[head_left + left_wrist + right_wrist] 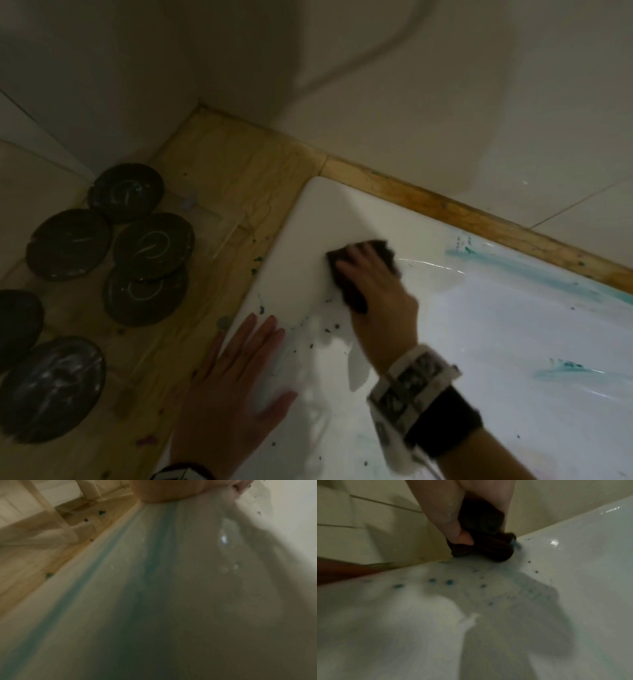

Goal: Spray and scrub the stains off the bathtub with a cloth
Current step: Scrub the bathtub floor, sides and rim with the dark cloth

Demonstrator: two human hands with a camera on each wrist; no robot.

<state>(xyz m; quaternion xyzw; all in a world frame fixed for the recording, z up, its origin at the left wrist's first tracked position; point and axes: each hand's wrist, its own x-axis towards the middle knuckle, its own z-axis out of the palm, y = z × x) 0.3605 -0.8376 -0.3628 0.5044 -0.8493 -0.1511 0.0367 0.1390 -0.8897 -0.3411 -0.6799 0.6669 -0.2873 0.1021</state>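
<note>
The white bathtub (315, 219) fills the right half of the head view, its rim corner near the wooden surround. Teal smears (513, 270) streak its far wall and dark specks (325, 329) dot the rim. My right hand (373, 291) grips a dark folded cloth (380, 255) and presses it on the rim. In the right wrist view the thumb pinches the cloth (488, 547) above blue-green spots (448, 582). My left hand (236, 380) lies flat with straight fingers on the tub's rim. The left wrist view shows a blurred tub surface with a blue streak (150, 566).
Several dark round dishes (150, 250) lie on the wooden deck (219, 178) left of the tub. Pale tiled walls (445, 85) rise behind the tub. A wooden strip (445, 205) borders the tub's far edge. Small green flecks (255, 270) sit on the wood.
</note>
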